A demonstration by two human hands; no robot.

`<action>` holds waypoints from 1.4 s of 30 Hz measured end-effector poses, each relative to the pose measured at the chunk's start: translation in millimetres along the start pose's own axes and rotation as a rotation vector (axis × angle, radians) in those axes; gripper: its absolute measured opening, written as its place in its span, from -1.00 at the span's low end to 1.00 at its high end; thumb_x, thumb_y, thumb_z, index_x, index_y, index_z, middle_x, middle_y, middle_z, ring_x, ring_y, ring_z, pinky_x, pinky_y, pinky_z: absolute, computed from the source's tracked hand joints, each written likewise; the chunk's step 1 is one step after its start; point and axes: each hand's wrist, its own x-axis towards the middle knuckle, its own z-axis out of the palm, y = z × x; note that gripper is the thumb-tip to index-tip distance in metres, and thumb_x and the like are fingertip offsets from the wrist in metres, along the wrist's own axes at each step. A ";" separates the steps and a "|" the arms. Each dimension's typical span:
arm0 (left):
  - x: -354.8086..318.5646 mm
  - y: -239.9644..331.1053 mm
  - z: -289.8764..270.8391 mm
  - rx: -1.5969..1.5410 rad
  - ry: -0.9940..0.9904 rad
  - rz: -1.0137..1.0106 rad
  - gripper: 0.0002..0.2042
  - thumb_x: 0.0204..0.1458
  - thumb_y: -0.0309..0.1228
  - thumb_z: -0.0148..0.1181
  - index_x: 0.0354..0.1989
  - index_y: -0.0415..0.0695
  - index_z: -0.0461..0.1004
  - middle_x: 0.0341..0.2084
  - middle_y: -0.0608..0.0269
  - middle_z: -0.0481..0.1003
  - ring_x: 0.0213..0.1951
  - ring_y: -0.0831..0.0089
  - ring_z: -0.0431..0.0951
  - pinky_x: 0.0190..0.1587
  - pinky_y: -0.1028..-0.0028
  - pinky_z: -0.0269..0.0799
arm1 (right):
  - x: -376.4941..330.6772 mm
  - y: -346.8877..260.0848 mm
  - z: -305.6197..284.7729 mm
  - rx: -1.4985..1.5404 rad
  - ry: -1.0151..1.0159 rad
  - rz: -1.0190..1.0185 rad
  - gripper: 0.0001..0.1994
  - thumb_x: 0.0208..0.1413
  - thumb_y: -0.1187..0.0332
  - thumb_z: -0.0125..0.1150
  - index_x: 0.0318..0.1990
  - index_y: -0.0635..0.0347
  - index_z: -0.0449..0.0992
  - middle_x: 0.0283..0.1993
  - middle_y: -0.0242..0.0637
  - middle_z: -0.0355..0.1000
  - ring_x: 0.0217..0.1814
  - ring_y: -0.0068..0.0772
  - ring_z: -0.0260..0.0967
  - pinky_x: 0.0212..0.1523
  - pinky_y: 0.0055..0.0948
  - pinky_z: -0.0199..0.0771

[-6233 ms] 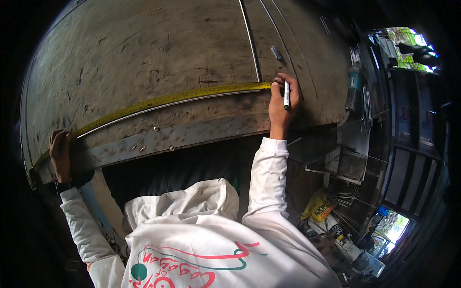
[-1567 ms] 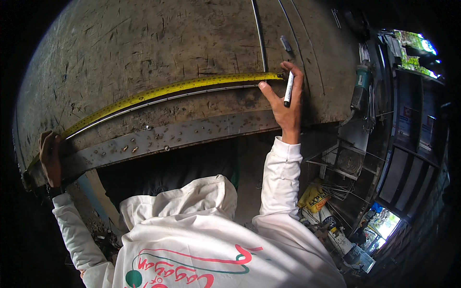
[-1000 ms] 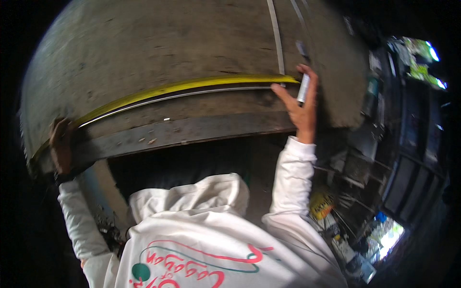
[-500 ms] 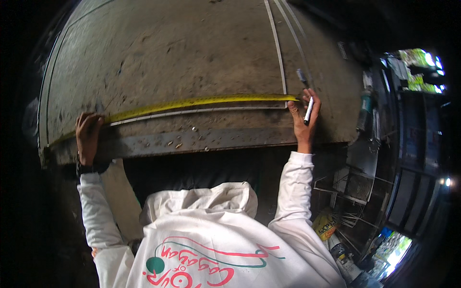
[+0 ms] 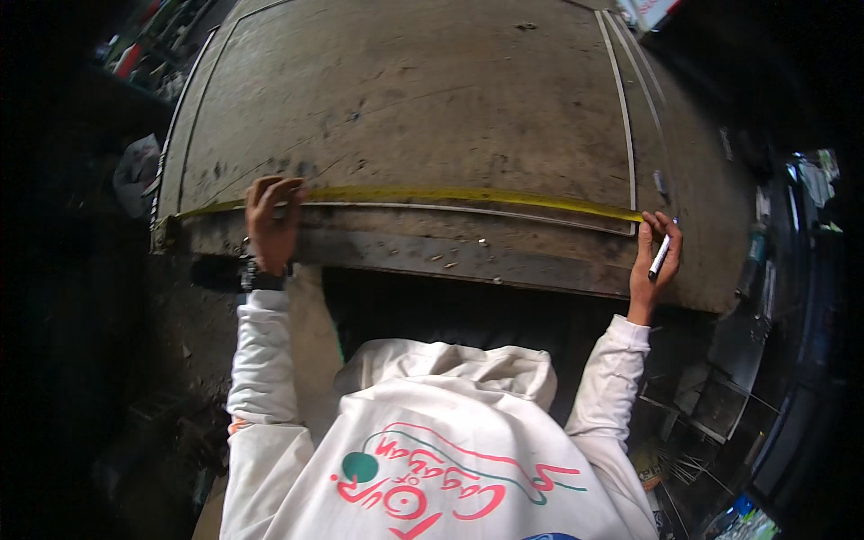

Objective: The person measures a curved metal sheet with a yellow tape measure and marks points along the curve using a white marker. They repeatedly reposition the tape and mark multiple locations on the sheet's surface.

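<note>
A yellow tape measure blade (image 5: 468, 194) stretches along the near edge of a worn brown tabletop (image 5: 432, 108). My left hand (image 5: 273, 220) is at the blade's left part, fingers bent over it; the blade continues past it toward the left corner. At the blade's right end, my right hand (image 5: 657, 256) pinches the tip between thumb and finger. A white marker with a black end (image 5: 660, 257) is also held in that hand, slanting across the fingers. Just beyond it, a dark, slim pen-like piece (image 5: 661, 183) lies on the tabletop.
Thin pale strips lie on the tabletop, one (image 5: 621, 117) running away on the right and one (image 5: 468, 212) along the front. A dark metal edge (image 5: 387, 252) with small bits on it borders the near side. Wire racks and clutter (image 5: 720, 396) stand at lower right.
The whole view has shifted, so the table appears farther right. My left hand has moved a little rightward along the blade, its fingers more raised. My right hand stays at the blade's end.
</note>
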 end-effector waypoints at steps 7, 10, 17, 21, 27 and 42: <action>-4.5 106.6 28.9 -0.275 -0.269 -0.052 -0.85 0.05 -0.52 0.40 -0.19 -0.15 0.69 -0.28 0.16 0.58 -0.18 0.21 0.61 -0.09 0.30 0.49 | -14.4 -3.8 4.1 -0.184 -0.181 -0.064 -0.75 0.23 0.50 0.34 0.05 0.18 0.54 -0.12 -0.30 0.58 -0.04 -0.46 0.53 0.07 -0.38 0.50; 11.6 164.8 58.1 -0.397 -0.378 -0.028 -0.85 0.05 -0.48 0.41 -0.20 -0.16 0.69 -0.27 0.16 0.59 -0.18 0.20 0.60 -0.09 0.29 0.49 | -4.2 1.4 -7.7 -0.145 -0.145 0.005 -0.72 0.22 0.50 0.34 0.07 0.18 0.52 -0.11 -0.31 0.57 -0.04 -0.46 0.53 0.04 -0.44 0.52; 37.3 279.7 158.7 -0.470 -0.559 0.249 -0.79 0.12 -0.37 0.34 -0.10 -0.14 0.67 -0.17 0.10 0.57 -0.09 0.09 0.57 -0.05 0.20 0.50 | -1.3 7.2 -15.6 -0.080 -0.159 0.053 -0.69 0.18 0.48 0.37 0.06 0.12 0.51 -0.19 -0.33 0.56 -0.11 -0.44 0.54 -0.04 -0.42 0.52; 40.3 313.7 192.0 -0.400 -0.528 0.279 -0.77 0.08 -0.41 0.35 -0.08 -0.13 0.67 -0.22 0.10 0.54 -0.14 0.06 0.55 -0.06 0.20 0.49 | -1.5 12.2 -15.7 -0.064 -0.157 0.048 -0.67 0.17 0.49 0.37 0.08 0.11 0.50 -0.23 -0.26 0.53 -0.16 -0.32 0.54 -0.09 -0.37 0.52; 43.4 331.9 211.0 -0.323 -0.550 0.263 -0.78 0.02 -0.43 0.32 -0.15 -0.19 0.59 -0.24 0.07 0.50 -0.14 0.04 0.52 -0.09 0.19 0.47 | -1.1 9.6 -20.1 -0.124 -0.192 -0.028 -0.65 0.17 0.47 0.36 0.11 0.06 0.51 -0.10 -0.17 0.58 -0.05 -0.13 0.57 -0.03 -0.25 0.53; 59.6 347.5 213.2 -0.398 -0.789 -0.070 -0.73 0.14 -0.30 0.28 -0.20 -0.30 0.64 -0.30 -0.13 0.63 -0.23 -0.05 0.65 -0.13 0.18 0.51 | -1.2 15.3 -21.7 -0.131 -0.180 -0.142 -0.73 0.14 0.50 0.39 0.00 0.10 0.55 -0.11 -0.18 0.55 -0.09 -0.11 0.58 -0.08 -0.25 0.55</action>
